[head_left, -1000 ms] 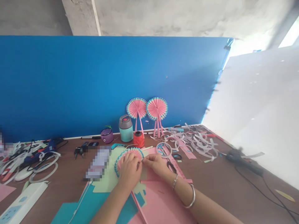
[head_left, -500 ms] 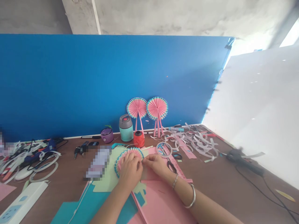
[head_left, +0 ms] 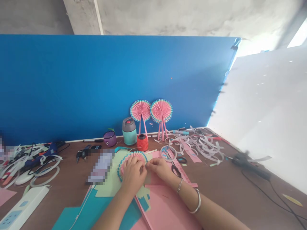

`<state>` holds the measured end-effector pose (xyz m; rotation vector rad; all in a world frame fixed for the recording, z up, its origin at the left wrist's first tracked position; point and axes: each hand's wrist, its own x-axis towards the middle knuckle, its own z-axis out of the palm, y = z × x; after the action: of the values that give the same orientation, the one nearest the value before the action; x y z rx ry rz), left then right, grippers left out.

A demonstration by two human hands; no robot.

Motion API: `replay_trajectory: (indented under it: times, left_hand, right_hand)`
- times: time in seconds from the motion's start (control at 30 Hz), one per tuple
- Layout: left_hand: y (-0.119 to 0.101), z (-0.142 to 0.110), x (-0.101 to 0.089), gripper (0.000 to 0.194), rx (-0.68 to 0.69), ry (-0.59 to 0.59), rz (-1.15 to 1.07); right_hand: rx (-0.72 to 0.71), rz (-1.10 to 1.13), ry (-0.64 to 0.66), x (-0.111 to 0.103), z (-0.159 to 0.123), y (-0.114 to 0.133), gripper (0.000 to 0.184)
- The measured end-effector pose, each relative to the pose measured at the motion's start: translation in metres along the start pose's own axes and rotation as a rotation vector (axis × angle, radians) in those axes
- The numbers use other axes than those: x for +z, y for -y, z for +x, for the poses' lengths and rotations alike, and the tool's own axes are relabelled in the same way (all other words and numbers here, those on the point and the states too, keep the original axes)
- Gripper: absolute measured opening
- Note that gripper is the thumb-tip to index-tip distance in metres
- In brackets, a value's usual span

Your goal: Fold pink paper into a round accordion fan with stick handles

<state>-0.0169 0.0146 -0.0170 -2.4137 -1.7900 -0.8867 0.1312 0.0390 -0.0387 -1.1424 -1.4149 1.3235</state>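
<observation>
A round pleated paper fan (head_left: 122, 164), pink with a teal-and-cream zigzag rim, lies on pale green paper (head_left: 107, 187). My left hand (head_left: 134, 172) rests over its middle and right part, fingers curled and gripping it against the paper. At the fan's right edge my right hand (head_left: 159, 167) has thumb and forefinger pinched together; what is between them is too small to make out. A folded pink paper strip (head_left: 143, 212) runs from below my left hand toward the near edge. Pink sheets (head_left: 170, 204) and teal paper (head_left: 105, 214) spread underneath my forearms.
Two finished-looking pink fans (head_left: 161, 111) lean on the blue partition (head_left: 72, 89). Scissors (head_left: 176, 171), a tape roll (head_left: 168, 154), a pink ruler (head_left: 184, 175) and curled white strips (head_left: 206, 145) lie to the right. A red container (head_left: 142, 142), a teal jar (head_left: 129, 132) and a power strip (head_left: 24, 207) stand around.
Almost nothing differs. Both hands stay at the fan, with only a very slight shift of the fingers.
</observation>
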Motion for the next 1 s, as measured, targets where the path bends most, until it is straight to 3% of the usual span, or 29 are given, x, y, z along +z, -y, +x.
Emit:
replay_trajectory:
  times: [0.37, 1.0]
  left_hand:
    - [0.0037, 0.0012, -0.0041, 0.015, -0.037, -0.034, -0.006]
    - [0.0078, 0.0013, -0.0008, 0.009, -0.019, -0.02, -0.028]
  right_hand:
    - [-0.019, 0.015, -0.083, -0.0023, 0.0014, 0.0014, 0.03]
    - [-0.102, -0.046, -0.013, -0.002, 0.0009, -0.0024, 0.022]
